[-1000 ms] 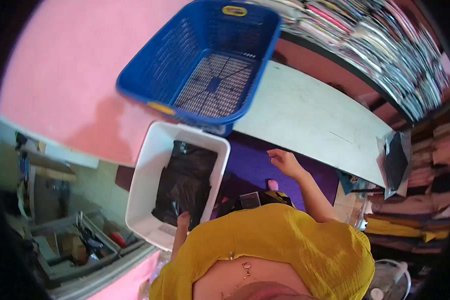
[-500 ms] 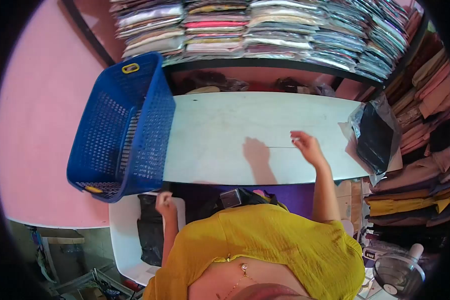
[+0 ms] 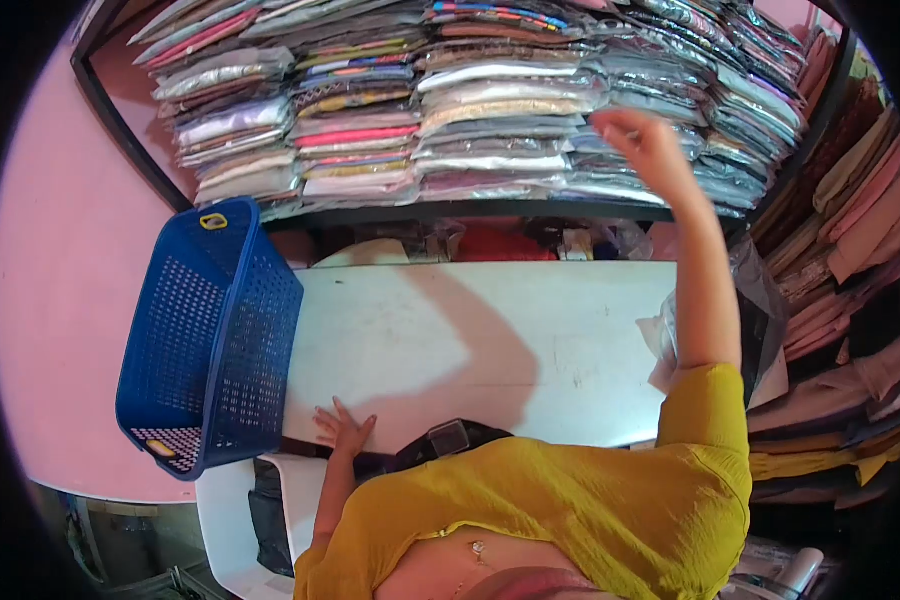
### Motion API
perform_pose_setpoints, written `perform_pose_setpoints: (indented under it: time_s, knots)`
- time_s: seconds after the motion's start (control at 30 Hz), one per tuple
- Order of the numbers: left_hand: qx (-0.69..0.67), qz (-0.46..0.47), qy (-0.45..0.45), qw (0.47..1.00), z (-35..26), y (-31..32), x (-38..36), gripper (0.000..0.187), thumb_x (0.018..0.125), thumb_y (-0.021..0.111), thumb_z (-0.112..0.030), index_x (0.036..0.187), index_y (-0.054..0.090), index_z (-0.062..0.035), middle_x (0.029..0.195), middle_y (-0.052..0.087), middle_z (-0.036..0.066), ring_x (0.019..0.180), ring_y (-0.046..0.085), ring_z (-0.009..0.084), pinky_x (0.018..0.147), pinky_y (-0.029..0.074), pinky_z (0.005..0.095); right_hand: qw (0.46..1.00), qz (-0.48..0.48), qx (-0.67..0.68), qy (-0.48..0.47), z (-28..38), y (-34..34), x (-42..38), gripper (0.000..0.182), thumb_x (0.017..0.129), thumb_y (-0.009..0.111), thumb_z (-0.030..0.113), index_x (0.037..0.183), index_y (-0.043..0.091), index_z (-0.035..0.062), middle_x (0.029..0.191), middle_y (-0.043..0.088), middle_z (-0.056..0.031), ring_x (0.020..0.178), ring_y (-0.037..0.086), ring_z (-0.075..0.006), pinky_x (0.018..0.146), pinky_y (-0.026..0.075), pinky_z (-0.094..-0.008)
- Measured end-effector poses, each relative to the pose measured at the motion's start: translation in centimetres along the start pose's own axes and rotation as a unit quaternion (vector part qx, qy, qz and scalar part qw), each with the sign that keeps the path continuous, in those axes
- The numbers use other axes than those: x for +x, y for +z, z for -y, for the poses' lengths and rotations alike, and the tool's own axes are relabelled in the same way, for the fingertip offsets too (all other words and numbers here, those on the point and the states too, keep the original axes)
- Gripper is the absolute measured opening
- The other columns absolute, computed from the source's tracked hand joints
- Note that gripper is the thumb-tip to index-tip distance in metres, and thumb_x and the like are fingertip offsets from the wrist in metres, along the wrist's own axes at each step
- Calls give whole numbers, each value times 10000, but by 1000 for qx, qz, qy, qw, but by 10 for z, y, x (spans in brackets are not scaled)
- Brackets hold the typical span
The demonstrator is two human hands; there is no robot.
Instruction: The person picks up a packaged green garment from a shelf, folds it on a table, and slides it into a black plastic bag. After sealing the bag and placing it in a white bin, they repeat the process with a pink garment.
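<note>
Head view: the left hand (image 3: 344, 433) spreads at the near edge of the bench (image 3: 420, 345); toward its far side, the blurred right hand (image 3: 642, 145) hides some packets (image 3: 505, 110); we cannot tell its grip.

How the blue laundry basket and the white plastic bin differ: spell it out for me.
The blue laundry basket has walls pierced with holes; the white plastic bin has smooth, solid ones. The basket has yellow handle trim, while the bin's visible rim is plain white. The basket stands higher, on the tabletop; the bin sits lower. Both are open-topped.
</note>
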State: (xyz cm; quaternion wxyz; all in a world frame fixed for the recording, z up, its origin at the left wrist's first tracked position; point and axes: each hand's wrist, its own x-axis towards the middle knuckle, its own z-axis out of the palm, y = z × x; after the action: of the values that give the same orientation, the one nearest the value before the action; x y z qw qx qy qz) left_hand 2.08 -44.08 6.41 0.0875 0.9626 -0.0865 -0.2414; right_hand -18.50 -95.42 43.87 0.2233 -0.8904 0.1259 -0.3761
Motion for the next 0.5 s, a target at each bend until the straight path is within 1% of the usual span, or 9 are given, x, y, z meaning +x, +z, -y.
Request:
perform_pose_setpoints:
  time_s: [0.07,0.13,0.2,0.27,0.3,0.37,0.4,0.47,0.5]
  knots:
    - [6,4,-3,1000,3,3,4,1139,697,628,-624,1433,-122,-184,1428,-250,258,1308,-245,449,952,-27,708,987,-93,-110,-76,-16,-39,47,233,872,577,200,1031,651,46,931,673,-102,805,648,-214,690,496,-326]
    - [-3,2,-5,1000,5,5,6,1157,673,637,-640,1440,-89,-169,1430,-248,255,1306,-261,437,958,-56,700,965,-142,-220,-22,-21,-83,98,214,897,526,174,1037,656,78,1024,658,-78,954,620,-199,820,467,-320]
    - [7,10,-21,1000,-1,0,3,1164,670,635,-648,1437,-107,-181,1428,-264,245,1305,-270,428,962,-55,695,917,-283,-280,5,-28,-113,143,241,797,573,162,1015,630,78,861,635,-177,807,600,-358,704,466,-430]
    - [8,21,-26,999,-1,0,3,1163,671,628,-655,1434,-117,-193,1425,-277,238,1305,-275,423,965,-55,692,889,-307,-341,-11,-41,-142,186,251,783,586,170,1018,645,101,987,631,-160,930,572,-357,774,460,-419]
    - [5,35,-30,999,-4,-4,-1,1161,673,626,-655,1431,-131,-207,1422,-289,229,1305,-277,418,971,-57,686,888,-308,-341,-14,-59,-152,208,251,783,586,170,1018,645,101,987,631,-160,930,572,-357,774,460,-419]
    - [-2,34,-24,999,-4,-6,-1,1162,674,630,-649,1430,-136,-209,1422,-291,228,1306,-277,418,974,-54,683,787,-397,-453,-132,-89,-168,239,275,783,571,173,1046,640,131,1045,628,-145,1037,535,-352,837,449,-424]
    - [-7,35,-20,999,-2,-4,0,1163,675,633,-643,1429,-140,-211,1422,-292,226,1306,-277,417,977,-52,680,787,-398,-452,-133,-86,-169,243,275,783,571,173,1046,640,131,1045,628,-145,1037,535,-352,837,449,-424]
    - [-4,32,-33,999,-3,-3,2,1167,672,644,-632,1429,-140,-215,1423,-294,222,1309,-272,417,979,-46,680,810,-293,-502,-82,-77,-170,254,296,797,539,165,1079,628,141,1048,630,-145,1117,495,-344,884,436,-444]
    - [-2,31,-35,999,-2,-3,2,1167,670,649,-625,1430,-135,-214,1424,-291,223,1310,-269,417,980,-44,679,771,-288,-565,-58,-73,-164,255,322,815,494,147,1115,613,151,1051,632,-143,1084,539,-324,877,445,-455]
